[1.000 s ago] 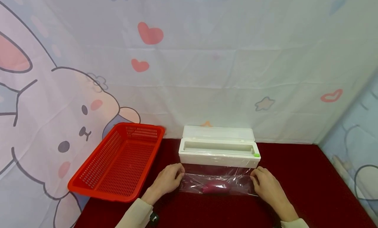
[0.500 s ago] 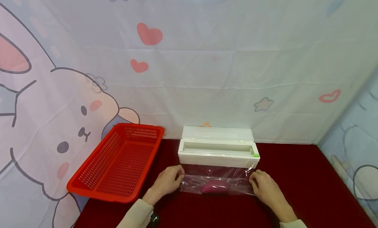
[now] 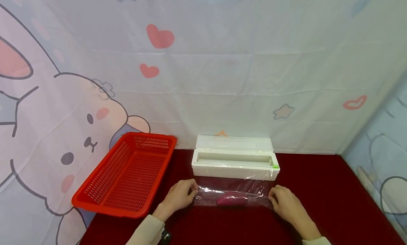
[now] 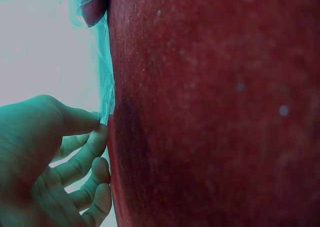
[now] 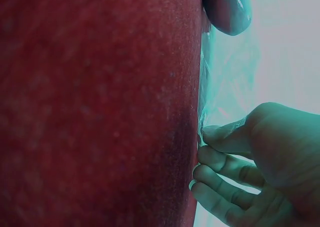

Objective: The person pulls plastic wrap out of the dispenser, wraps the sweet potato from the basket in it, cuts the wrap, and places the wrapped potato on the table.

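Note:
A sheet of clear plastic wrap [image 3: 208,199] stretches from the front of a white dispenser box [image 3: 235,172] toward the person. Under or within the wrap lies a rounded magenta object [image 3: 232,199], its kind blurred by the film; its smooth end [image 5: 229,12] shows in the right wrist view. The left hand [image 3: 182,194] pinches the wrap's left edge between thumb and forefinger. At the opposite edge, the right hand [image 3: 286,203] pinches the film the same way, its other fingers loosely bent near the cloth.
A red perforated plastic basket [image 3: 127,178] stands to the left of the left hand. The box's lid [image 3: 234,143] is raised at the back, and a green slider [image 3: 275,166] sits at its right end. Dark red cloth [image 3: 235,227] covers the table, with a patterned curtain behind.
The wrap's near edge has been drawn slightly away from the person over the magenta object, and the film's folds have shifted. The right hand has moved slightly; both hands keep their pinch.

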Demonstrator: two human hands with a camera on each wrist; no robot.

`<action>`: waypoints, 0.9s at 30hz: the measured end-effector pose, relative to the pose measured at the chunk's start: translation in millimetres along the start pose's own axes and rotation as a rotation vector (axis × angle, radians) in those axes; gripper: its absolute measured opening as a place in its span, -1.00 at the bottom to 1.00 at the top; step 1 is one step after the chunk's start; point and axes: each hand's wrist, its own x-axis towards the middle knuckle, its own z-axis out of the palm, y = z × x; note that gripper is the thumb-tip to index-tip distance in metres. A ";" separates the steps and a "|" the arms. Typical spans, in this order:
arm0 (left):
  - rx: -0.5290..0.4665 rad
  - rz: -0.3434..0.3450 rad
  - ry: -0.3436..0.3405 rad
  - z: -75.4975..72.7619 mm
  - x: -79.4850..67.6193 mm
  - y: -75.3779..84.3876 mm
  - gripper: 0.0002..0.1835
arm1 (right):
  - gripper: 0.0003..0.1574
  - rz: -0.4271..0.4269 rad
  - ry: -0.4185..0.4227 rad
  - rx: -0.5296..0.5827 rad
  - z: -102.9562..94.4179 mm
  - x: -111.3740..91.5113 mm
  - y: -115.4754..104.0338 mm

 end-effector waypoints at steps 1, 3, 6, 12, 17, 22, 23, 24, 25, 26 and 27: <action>0.000 0.001 0.001 0.1 -0.3 -0.1 -0.94 | -0.84 0.001 -0.006 0.001 -0.1 -0.1 0.0; 0.001 0.007 0.007 0.4 -0.6 -0.2 -0.93 | -0.83 0.002 -0.015 -0.002 -0.4 -0.6 0.1; 0.000 0.009 0.010 0.6 -0.8 0.0 -0.91 | -0.82 0.006 -0.026 0.001 -0.8 -1.6 0.3; 0.006 -0.001 -0.001 0.6 -0.3 -0.7 -0.92 | -0.81 0.008 -0.035 -0.003 -0.9 -2.1 0.8; 0.012 -0.014 -0.008 0.5 -0.9 -0.6 -0.90 | -0.81 0.009 -0.046 -0.010 -1.1 -1.7 1.2; 0.011 -0.030 -0.013 0.4 -1.7 0.4 -0.88 | -0.82 0.010 -0.046 -0.015 -1.4 -1.2 1.1; 0.008 -0.033 -0.013 0.3 -1.8 0.5 -0.88 | -0.82 0.011 -0.046 -0.015 -1.4 -1.0 1.1; 0.006 -0.036 -0.014 0.3 -1.7 0.6 -0.88 | -0.82 0.012 -0.047 -0.015 -1.5 -0.8 1.0; 0.003 -0.038 -0.015 0.4 -1.6 0.5 -0.87 | -0.82 0.014 -0.049 -0.015 -1.5 -0.6 1.0; 0.001 -0.041 -0.015 0.3 -1.6 0.5 -0.87 | -0.82 0.017 -0.052 -0.013 -1.4 -0.3 0.9; -0.002 -0.044 -0.014 0.2 -1.5 0.6 -0.86 | -0.82 0.022 -0.057 -0.011 -1.3 -0.1 0.9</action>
